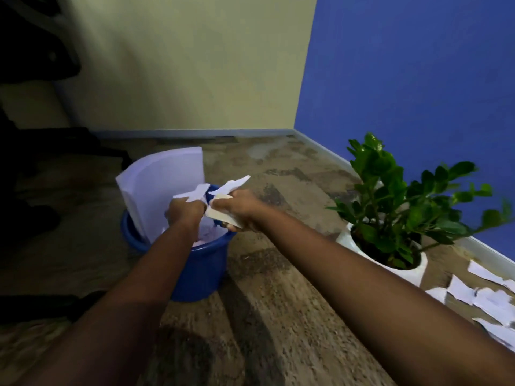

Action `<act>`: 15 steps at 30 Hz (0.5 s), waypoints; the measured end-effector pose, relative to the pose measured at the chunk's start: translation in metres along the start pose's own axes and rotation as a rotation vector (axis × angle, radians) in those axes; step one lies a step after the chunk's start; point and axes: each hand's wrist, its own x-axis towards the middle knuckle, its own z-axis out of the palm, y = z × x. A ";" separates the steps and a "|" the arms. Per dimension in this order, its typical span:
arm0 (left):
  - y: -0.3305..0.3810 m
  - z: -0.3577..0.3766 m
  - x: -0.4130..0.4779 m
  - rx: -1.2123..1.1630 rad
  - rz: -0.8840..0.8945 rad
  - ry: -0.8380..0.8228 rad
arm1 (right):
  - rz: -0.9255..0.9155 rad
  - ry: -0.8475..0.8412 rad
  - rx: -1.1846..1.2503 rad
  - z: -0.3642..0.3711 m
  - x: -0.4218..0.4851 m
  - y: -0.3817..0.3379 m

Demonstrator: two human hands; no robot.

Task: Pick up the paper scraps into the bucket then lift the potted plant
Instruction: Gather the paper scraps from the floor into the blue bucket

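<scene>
A blue bucket [199, 274] stands on the floor with a large curved white sheet [164, 185] sticking up out of it and white scraps inside. My left hand [185, 213] is over the bucket's mouth, closed on white paper scraps [196, 192]. My right hand [239, 208] hovers above the bucket's right rim, gripping more paper scraps [231, 186] that stick out past the fingers. The potted plant [395, 196], green leaves in a white pot [401, 270], stands to the right near the blue wall. Several loose paper scraps [490, 299] lie on the floor at the right edge.
The floor [278, 316] is worn brown carpet. A cream wall [195, 65] and a blue wall [418, 79] meet in the corner behind. Dark furniture [33, 79] fills the left side, close to the bucket.
</scene>
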 end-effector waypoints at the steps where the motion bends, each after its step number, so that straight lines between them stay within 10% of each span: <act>1: -0.003 -0.004 0.003 -0.014 -0.045 0.027 | 0.034 -0.009 -0.010 0.009 0.004 -0.002; 10: 0.007 -0.011 -0.008 -0.023 -0.204 0.216 | 0.134 0.093 0.097 0.030 0.022 -0.008; 15: 0.006 0.019 -0.041 0.323 0.299 0.184 | -0.033 0.171 0.084 -0.002 0.006 0.005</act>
